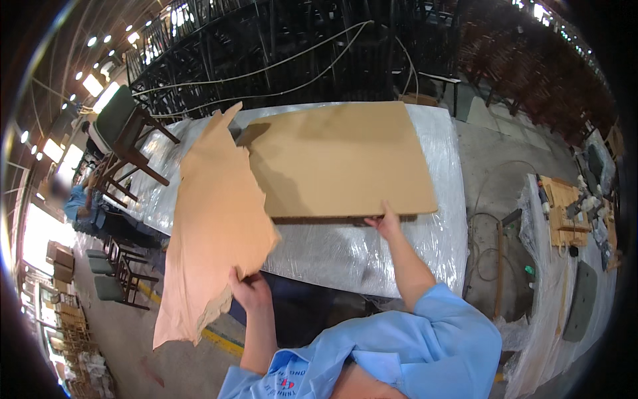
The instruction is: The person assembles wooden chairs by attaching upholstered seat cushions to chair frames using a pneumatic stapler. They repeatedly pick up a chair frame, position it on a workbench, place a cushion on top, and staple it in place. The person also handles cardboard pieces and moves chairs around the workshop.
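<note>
Our left hand (pixel 252 290) grasps the torn brown paper (pixel 216 213), already raised at our ten o'clock. Our right hand (pixel 385 224) grips the cardboard (pixel 345 163) at twelve, not yet off the plastic-wrapped surface (pixel 332 256).

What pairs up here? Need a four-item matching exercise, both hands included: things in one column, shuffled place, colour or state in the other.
Things
1. Left hand
2. Right hand
3. Cardboard panel
4. Yellow stripe

Places, colours, states
A. Tan, straight near edge
B. On the grey floor
C. Gripping a torn-edged sheet
D. Holding a panel's near edge

Pairs: 1-C, 2-D, 3-A, 4-B
</note>
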Motion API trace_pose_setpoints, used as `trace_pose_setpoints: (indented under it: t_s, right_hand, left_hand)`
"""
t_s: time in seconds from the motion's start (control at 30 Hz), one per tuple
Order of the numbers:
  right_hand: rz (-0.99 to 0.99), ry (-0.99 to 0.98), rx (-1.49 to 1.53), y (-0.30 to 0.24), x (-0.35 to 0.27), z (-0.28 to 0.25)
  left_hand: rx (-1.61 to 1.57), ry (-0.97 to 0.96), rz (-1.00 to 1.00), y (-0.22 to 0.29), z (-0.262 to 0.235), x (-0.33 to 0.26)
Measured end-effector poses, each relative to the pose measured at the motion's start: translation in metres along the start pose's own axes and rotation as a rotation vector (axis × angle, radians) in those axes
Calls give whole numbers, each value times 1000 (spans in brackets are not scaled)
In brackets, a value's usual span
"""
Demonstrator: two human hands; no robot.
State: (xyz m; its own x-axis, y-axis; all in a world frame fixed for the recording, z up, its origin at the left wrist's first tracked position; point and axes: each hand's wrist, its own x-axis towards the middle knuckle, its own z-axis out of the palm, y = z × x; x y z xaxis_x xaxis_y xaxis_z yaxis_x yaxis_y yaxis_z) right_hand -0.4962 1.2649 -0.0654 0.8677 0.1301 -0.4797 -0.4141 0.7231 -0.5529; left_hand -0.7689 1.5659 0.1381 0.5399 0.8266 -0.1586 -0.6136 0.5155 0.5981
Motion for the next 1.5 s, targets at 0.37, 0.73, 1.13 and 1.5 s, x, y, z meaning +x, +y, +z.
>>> trace_pose_setpoints:
  t_s: [0.37, 0.73, 1.13, 1.5]
  right_hand:
    - [-384, 303, 63, -235, -113, -279]
    - [-357, 355, 293, -125, -149, -341]
    - [-657, 414, 57, -364, -225, -335]
    - [-573, 14, 77, -244, -198, -280]
  left_hand:
    - [220, -55, -484, -254, 149, 33]
    - [1315, -200, -19, -195, 2, 104]
    - [1628, 766, -294, -58, -211, 159]
    - [1380, 644, -360, -70, -239, 250]
